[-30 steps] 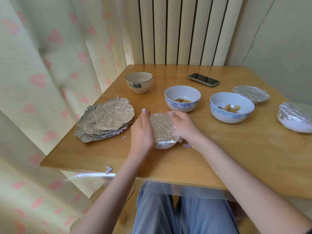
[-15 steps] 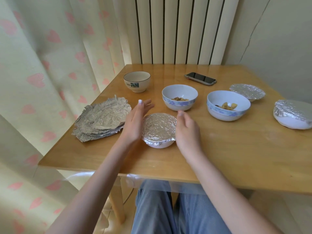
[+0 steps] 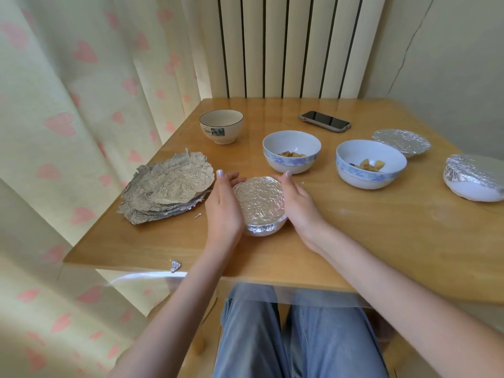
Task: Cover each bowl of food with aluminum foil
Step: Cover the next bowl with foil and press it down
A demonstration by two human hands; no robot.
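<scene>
A white bowl topped with crinkled foil (image 3: 260,204) sits near the table's front edge. My left hand (image 3: 225,207) lies flat against its left side and my right hand (image 3: 298,203) against its right side, fingers straight along the foil rim. Behind it stand two uncovered blue-patterned bowls with food, one in the middle (image 3: 291,151) and one to the right (image 3: 371,163). Two more foil-covered bowls sit at the far right (image 3: 473,181) and back right (image 3: 402,141). A stack of used foil sheets (image 3: 167,185) lies to the left.
A cream bowl (image 3: 221,126) stands at the back left and a phone (image 3: 324,120) lies at the back. Small foil scraps lie near the front edge (image 3: 175,266) and beside the stack (image 3: 198,215). A curtain hangs left, a radiator behind the wooden table (image 3: 381,236).
Both hands lifted off the covered bowl half a second ago, then came back to press its sides. The bowl has stayed in the same spot.
</scene>
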